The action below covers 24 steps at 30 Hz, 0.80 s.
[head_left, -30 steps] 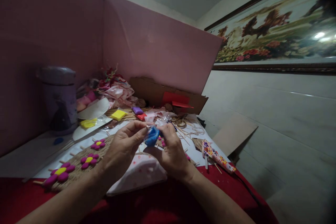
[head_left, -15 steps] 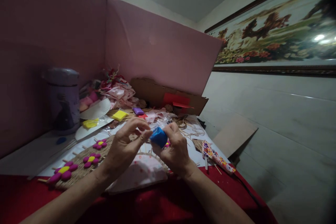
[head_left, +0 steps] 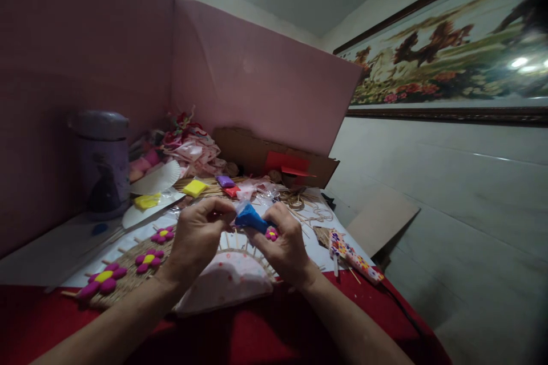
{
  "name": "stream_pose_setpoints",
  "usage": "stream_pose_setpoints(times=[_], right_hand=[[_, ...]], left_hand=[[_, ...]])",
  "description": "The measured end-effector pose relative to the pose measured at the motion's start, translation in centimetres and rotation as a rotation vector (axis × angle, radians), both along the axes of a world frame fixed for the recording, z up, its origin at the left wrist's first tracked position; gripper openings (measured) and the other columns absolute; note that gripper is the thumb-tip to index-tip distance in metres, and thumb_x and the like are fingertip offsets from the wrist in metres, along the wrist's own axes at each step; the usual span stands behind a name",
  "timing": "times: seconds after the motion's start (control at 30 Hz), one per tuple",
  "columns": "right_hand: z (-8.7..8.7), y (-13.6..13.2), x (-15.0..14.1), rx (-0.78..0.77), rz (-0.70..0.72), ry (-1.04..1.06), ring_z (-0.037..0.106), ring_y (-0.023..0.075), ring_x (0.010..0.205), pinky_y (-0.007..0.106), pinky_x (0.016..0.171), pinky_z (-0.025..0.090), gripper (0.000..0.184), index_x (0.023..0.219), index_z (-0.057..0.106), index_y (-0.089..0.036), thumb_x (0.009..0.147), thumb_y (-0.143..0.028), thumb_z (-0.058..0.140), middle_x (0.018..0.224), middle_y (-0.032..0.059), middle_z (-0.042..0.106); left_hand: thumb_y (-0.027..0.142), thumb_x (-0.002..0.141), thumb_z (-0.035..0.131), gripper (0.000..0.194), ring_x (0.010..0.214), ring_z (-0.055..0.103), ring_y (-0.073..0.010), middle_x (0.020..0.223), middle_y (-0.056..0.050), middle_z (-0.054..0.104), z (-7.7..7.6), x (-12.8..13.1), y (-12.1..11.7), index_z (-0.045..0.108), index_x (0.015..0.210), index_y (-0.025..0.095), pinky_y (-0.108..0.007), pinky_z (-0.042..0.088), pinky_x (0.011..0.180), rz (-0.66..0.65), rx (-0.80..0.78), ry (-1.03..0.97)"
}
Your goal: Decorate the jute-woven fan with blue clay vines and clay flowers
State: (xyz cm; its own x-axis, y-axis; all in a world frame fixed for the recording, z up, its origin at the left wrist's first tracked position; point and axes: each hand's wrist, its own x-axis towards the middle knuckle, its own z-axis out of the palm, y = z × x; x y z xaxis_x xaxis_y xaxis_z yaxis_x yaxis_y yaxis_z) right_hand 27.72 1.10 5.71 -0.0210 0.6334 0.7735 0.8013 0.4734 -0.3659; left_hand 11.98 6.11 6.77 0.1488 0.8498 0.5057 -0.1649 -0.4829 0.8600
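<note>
Between my hands, above the table, is a packet of blue modelling clay (head_left: 250, 218) in thin clear plastic. My left hand (head_left: 197, 235) is closed in a pinch on the plastic at the packet's left end. My right hand (head_left: 286, 244) grips the blue end between thumb and fingers. Below my left forearm lies a twine-woven piece (head_left: 124, 292) with sticks at its edge and pink clay flowers (head_left: 148, 260) with yellow centres. A half-round piece covered in pale dotted fabric (head_left: 226, 282) sits beneath my hands.
A purple flask (head_left: 104, 168) stands at the left. Behind my hands lie yellow (head_left: 195, 187) and purple (head_left: 225, 181) clay packets and coils of cord (head_left: 295, 199). A flower-patterned glue gun (head_left: 353, 255) with a black cable rests at the right. Pink panels (head_left: 261, 80) enclose the back.
The blue clay packet has been drawn out from a compact shape into a longer one. My left hand has shifted slightly left, away from the right, pulling the plastic with it.
</note>
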Motion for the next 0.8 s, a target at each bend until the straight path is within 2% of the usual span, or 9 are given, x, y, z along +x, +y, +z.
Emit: stream_pose_setpoints(times=[0.1, 0.2, 0.3, 0.4, 0.53, 0.63, 0.7, 0.8], right_hand=[[0.10, 0.10, 0.35, -0.054, 0.101, 0.131, 0.044, 0.0118, 0.065, 0.024, 0.060, 0.035, 0.013, 0.070, 0.054, -0.019, 0.077, -0.026, 0.063, 0.070, -0.0022, 0.049], [0.07, 0.19, 0.57, -0.120, 0.152, 0.264, 0.040, 0.0099, 0.058, 0.023, 0.055, 0.033, 0.015, 0.070, 0.054, -0.019, 0.079, -0.029, 0.060, 0.065, -0.0042, 0.046], [0.05, 0.20, 0.52, -0.126, 0.160, 0.309, 0.037, 0.0093, 0.056, 0.022, 0.054, 0.033, 0.018, 0.069, 0.054, -0.019, 0.080, -0.031, 0.060, 0.061, -0.0050, 0.044], [0.07, 0.17, 0.35, -0.097, 0.138, 0.274, 0.038, 0.0097, 0.057, 0.023, 0.054, 0.032, 0.019, 0.068, 0.054, -0.019, 0.080, -0.031, 0.061, 0.062, -0.0046, 0.045], [0.02, 0.23, 0.42, -0.117, 0.122, 0.205, 0.042, 0.0109, 0.059, 0.024, 0.056, 0.033, 0.022, 0.070, 0.056, -0.019, 0.082, -0.037, 0.060, 0.064, -0.0032, 0.049], [0.02, 0.27, 0.73, -0.070, 0.095, 0.135, 0.047, 0.0141, 0.068, 0.026, 0.061, 0.036, 0.023, 0.084, 0.062, -0.019, 0.082, -0.042, 0.060, 0.075, 0.0006, 0.053], [0.07, 0.19, 0.92, -0.015, 0.086, 0.133, 0.049, 0.0162, 0.073, 0.027, 0.064, 0.038, 0.027, 0.095, 0.063, -0.020, 0.083, -0.044, 0.057, 0.082, 0.0029, 0.054], [0.18, -0.12, 1.04, 0.022, 0.112, 0.182, 0.049, 0.0165, 0.074, 0.028, 0.066, 0.039, 0.027, 0.099, 0.061, -0.020, 0.088, -0.042, 0.049, 0.082, 0.0030, 0.052]], left_hand=[[0.021, 0.062, 0.071, 0.012, 0.053, 0.055, -0.0113, 0.062, 0.001, 0.062, 0.51, -0.31, 0.35, 0.065, 0.071, 0.015, -0.023, 0.045, 0.052, -0.127, -0.128, -0.148], [0.029, 0.066, 0.072, 0.022, 0.054, 0.056, -0.0109, 0.066, 0.000, 0.065, 0.84, -0.64, 0.52, 0.063, 0.082, 0.015, -0.023, 0.046, 0.051, -0.189, -0.188, -0.242], [0.037, 0.072, 0.068, 0.025, 0.053, 0.055, -0.0098, 0.064, -0.001, 0.063, 0.85, -0.65, 0.36, 0.064, 0.080, 0.014, -0.021, 0.044, 0.050, -0.244, -0.189, -0.153], [0.037, 0.069, 0.070, 0.025, 0.050, 0.050, -0.0089, 0.057, 0.000, 0.059, 0.85, -0.41, -0.01, 0.065, 0.073, 0.013, -0.021, 0.042, 0.048, -0.287, -0.173, -0.032], [0.034, 0.066, 0.072, 0.023, 0.047, 0.048, -0.0089, 0.055, 0.001, 0.057, 1.07, -0.28, -0.27, 0.066, 0.071, 0.013, -0.021, 0.041, 0.045, -0.266, -0.169, 0.007], [0.033, 0.067, 0.070, 0.021, 0.048, 0.048, -0.0092, 0.056, 0.001, 0.057, 1.01, -0.35, -0.13, 0.067, 0.072, 0.013, -0.021, 0.040, 0.045, -0.215, -0.141, 0.024], [0.032, 0.068, 0.069, 0.019, 0.049, 0.048, -0.0099, 0.058, 0.001, 0.058, 0.75, -0.37, 0.02, 0.067, 0.074, 0.014, -0.022, 0.040, 0.046, -0.179, -0.094, 0.042], [0.027, 0.070, 0.067, 0.012, 0.053, 0.048, -0.0108, 0.061, 0.000, 0.059, 0.30, -0.34, 0.08, 0.068, 0.075, 0.016, -0.022, 0.038, 0.049, -0.128, 0.017, 0.084]])
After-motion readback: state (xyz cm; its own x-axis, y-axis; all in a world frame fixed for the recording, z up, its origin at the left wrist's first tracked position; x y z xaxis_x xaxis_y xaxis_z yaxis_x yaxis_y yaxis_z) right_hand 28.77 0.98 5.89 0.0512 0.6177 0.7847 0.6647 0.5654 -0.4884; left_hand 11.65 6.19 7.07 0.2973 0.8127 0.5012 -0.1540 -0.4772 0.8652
